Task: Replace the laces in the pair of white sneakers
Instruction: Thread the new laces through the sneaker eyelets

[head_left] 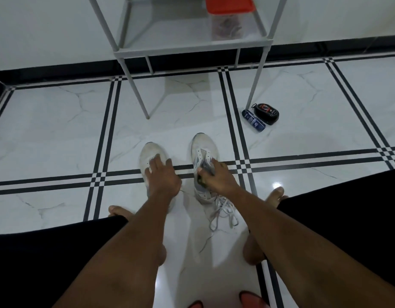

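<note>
Just left of the frame's centre, my left hand [162,174] lies with spread, straight fingers on the left white mesh sneaker [151,156], steadying it flat on the glossy white marble-look tiled floor [58,121]; nothing is gripped, so I judge it could skid on that polish. Right of centre, my right hand [216,177] curls round the grey tongue of the right white sneaker [203,152], whose eyelets look empty. Below it the loose white lace [224,213] lies tangled beside my right foot and could knot or snag. At the right, a dark blue tube [253,120] and a black oval polish container [267,112] carry labels too small to read.
</note>
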The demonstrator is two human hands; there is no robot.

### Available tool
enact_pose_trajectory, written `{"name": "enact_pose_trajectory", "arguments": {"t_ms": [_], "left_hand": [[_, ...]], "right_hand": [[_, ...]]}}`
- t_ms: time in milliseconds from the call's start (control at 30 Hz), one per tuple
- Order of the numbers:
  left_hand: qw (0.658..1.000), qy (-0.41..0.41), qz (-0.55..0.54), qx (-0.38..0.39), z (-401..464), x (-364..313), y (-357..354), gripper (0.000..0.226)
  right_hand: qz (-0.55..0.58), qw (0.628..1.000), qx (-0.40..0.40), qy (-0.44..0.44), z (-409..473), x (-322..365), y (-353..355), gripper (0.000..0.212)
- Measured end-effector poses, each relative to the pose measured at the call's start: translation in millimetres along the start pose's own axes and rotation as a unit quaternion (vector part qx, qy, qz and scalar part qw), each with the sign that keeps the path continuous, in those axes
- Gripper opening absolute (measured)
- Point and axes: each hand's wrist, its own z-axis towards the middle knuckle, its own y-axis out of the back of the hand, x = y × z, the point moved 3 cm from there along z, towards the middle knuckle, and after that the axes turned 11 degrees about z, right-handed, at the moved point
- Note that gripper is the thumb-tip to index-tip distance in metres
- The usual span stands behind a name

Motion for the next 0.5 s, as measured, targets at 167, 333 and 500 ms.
{"name": "enact_pose_trajectory", "arguments": {"t_ms": [167, 333, 500], "left_hand": [[0.97, -0.227, -0.052, 0.063, -5.0, -75.0, 7.3, 0.064], [0.973, -0.212, -0.023, 0.085, 10.6, -62.2, -3.7, 0.071], [0.979, -0.168, -0.055, 0.105, 16.1, -40.4, -14.3, 0.075]], "right_hand": [[-0.01, 0.998, -0.061, 0.006, -1.7, -26.1, 26.2, 0.037], [-0.192, 0.977, 0.085, -0.019, -10.7, -50.1, 28.8, 0.075], [-0.359, 0.923, 0.14, -0.002, -21.2, -56.8, 8.5, 0.135]]}}
